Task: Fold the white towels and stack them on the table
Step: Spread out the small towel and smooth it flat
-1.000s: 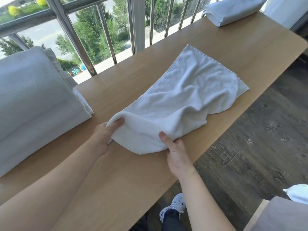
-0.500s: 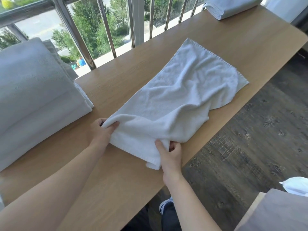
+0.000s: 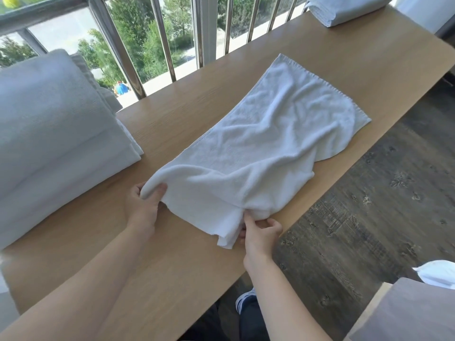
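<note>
A white towel lies rumpled and lengthwise on the wooden table, its far end flat and its near end lifted. My left hand pinches the near left corner, with fabric draped over the thumb. My right hand grips the near right corner close to the table's front edge, and a loose flap hangs down beside it. A thick stack of folded white towels rests on the table at the left. Another folded towel pile sits at the far right end.
Metal window railings run along the table's far side. Dark wood-plank floor lies to the right of the table. A grey surface with a white item on it fills the lower right corner. My shoe shows under the table edge.
Both hands have shifted their hold on the towel's near end and pulled it toward me. The right corner now bunches and a flap hangs loose beside my right hand.
</note>
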The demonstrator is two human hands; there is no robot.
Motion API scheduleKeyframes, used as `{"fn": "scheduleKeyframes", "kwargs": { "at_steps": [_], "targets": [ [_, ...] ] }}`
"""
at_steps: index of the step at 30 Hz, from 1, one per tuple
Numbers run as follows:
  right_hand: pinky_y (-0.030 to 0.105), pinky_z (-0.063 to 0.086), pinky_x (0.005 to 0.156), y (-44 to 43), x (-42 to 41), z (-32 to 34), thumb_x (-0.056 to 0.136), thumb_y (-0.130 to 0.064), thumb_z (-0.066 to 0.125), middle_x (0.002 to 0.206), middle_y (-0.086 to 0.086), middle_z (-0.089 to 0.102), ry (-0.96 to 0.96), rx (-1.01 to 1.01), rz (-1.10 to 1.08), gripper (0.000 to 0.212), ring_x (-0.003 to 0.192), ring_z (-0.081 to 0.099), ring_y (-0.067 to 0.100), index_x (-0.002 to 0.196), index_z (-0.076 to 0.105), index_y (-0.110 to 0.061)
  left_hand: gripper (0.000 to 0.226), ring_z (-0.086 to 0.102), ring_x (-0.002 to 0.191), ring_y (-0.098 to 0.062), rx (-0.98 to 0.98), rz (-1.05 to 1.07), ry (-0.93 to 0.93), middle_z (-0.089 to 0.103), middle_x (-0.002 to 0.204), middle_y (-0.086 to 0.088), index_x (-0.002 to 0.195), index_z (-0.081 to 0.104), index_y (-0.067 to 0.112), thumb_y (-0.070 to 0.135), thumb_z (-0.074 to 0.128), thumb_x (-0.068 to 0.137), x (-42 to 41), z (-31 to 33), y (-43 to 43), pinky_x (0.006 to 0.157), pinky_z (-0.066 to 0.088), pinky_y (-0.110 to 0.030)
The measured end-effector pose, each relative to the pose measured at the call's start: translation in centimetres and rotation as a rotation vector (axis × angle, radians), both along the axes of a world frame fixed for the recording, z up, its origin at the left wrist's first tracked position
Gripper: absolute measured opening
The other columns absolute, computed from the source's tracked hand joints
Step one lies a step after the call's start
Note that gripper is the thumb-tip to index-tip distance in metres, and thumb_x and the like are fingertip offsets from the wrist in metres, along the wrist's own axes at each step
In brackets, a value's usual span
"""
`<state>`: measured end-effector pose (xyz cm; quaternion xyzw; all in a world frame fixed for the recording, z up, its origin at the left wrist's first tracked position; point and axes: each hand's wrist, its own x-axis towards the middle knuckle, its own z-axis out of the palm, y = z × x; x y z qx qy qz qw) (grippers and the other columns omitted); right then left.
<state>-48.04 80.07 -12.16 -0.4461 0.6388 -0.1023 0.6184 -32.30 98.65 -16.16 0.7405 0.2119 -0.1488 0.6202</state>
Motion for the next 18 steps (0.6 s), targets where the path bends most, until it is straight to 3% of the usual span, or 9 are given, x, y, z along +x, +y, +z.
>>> {"fn": "scheduleKeyframes", "kwargs": {
  "at_steps": [3,6,9,12,15,18],
  "targets": [
    [0.038,0.049,0.066,-0.8,-0.5,0.2,0.087,-0.03,0.073,0.085,0.005,0.068,-0.039,-0.034,0.102,0.016,0.072,0.059,0.02,0.091,0.065,-0.016,0.029,0.063,0.081,-0.015,0.049,-0.019,-0.045,0.068,0.09,0.009,0.092,0.061,0.036,0.039,0.086,0.077,0.1,-0.2,0.6,0.074,0.053,-0.033],
    [0.039,0.042,0.063,-1.4,-1.0,0.6,0.078,-0.018,0.06,0.076,0.0,0.062,-0.176,-0.062,0.04,0.002,0.07,0.054,0.02,0.077,0.062,-0.017,0.027,0.062,0.084,-0.018,0.122,-0.07,-0.089,0.067,0.092,0.009,0.092,0.059,0.039,0.039,0.083,0.079,0.6,-0.1,1.2,0.072,0.051,-0.033],
    [0.04,0.031,0.062,-1.4,-1.3,0.9,0.073,-0.02,0.059,0.072,0.0,0.043,-0.148,-0.106,0.073,0.016,0.064,0.038,0.016,0.076,0.044,-0.014,0.033,0.063,0.092,-0.018,0.242,-0.165,-0.146,0.064,0.099,0.014,0.106,0.055,0.037,0.036,0.079,0.084,0.9,0.1,1.6,0.075,0.051,-0.036],
    [0.036,0.029,0.057,0.2,-1.3,0.5,0.081,-0.024,0.059,0.061,-0.009,0.033,-0.037,-0.134,0.266,0.027,0.054,0.029,0.012,0.075,0.033,-0.017,0.043,0.059,0.101,-0.014,0.337,-0.268,-0.236,0.059,0.109,0.023,0.118,0.049,0.042,0.035,0.076,0.085,0.9,0.3,1.9,0.081,0.049,-0.036],
    [0.033,0.033,0.055,2.0,-1.5,-0.2,0.087,-0.03,0.061,0.059,-0.011,0.036,0.044,-0.165,0.462,0.029,0.051,0.032,0.01,0.073,0.038,-0.019,0.061,0.051,0.114,-0.011,0.405,-0.384,-0.27,0.054,0.127,0.019,0.135,0.039,0.043,0.033,0.075,0.087,0.8,0.3,2.0,0.094,0.045,-0.039],
    [0.031,0.039,0.054,2.3,-1.5,-0.6,0.09,-0.039,0.062,0.06,-0.008,0.05,0.101,-0.221,0.603,0.029,0.051,0.044,0.01,0.076,0.049,-0.017,0.077,0.041,0.131,-0.016,0.539,-0.421,-0.33,0.042,0.15,0.006,0.151,0.031,0.028,0.029,0.075,0.088,0.7,0.8,1.5,0.109,0.034,-0.038]
  ]
}}
